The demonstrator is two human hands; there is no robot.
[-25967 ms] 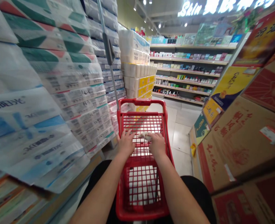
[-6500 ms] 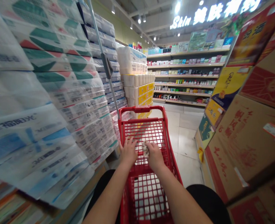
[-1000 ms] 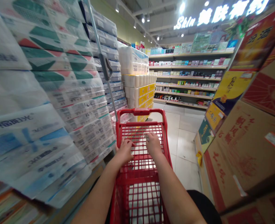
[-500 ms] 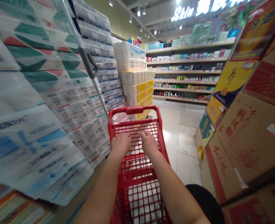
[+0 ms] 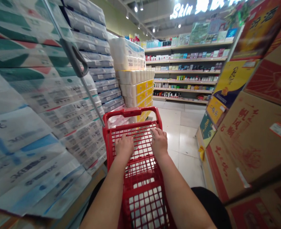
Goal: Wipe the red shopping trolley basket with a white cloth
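In front of me a red plastic shopping basket with grid walls leans, a grey pole with a dark handle grip rising from its upper left corner. My left hand is over the upper grid, fingers curled and tips hidden; I cannot tell whether it touches the mesh. To the right, near the basket's side rim, my right hand is closed, thumb and fingers together. A small pale spot shows at its fingertips, too small to name. Floor tiles show through the grid.
Stacks of packaged tissue and toilet-roll packs rise on the left. Cardboard cartons line the right side. Light floor tiles lead towards shelves of small boxes and bottles at the back.
My hands have moved farther apart, the right one shifting right towards the basket's rim. The basket and pole sit farther left in view, and the surroundings have shifted left too.
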